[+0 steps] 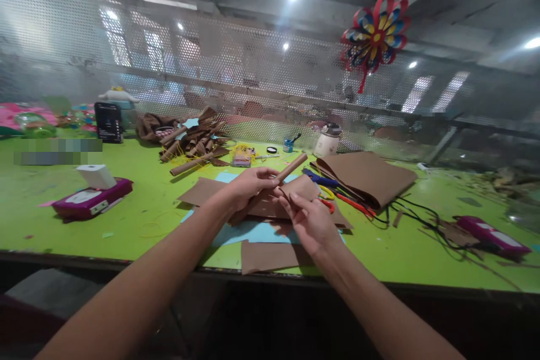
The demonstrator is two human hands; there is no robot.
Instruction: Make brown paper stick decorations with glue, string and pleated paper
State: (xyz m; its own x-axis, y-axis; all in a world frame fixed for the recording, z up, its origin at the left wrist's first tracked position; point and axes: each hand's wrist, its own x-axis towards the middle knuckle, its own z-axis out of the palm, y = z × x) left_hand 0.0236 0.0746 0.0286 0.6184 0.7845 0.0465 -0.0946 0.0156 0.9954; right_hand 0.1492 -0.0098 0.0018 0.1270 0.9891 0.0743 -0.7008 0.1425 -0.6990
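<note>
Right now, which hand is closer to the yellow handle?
Right. The right hand is just in front of the yellow handle; the left hand is farther off, to its left.

Legible wording, brands, numerals or signs: none. Phone (108, 122), far left, upright: small pale marks on dark screen, too small to read. Purple-edged case (90, 199), left: faint marking on pale top, unreadable. Purple case (493, 236), right: pale panels, blurred, likewise unreadable.
</note>
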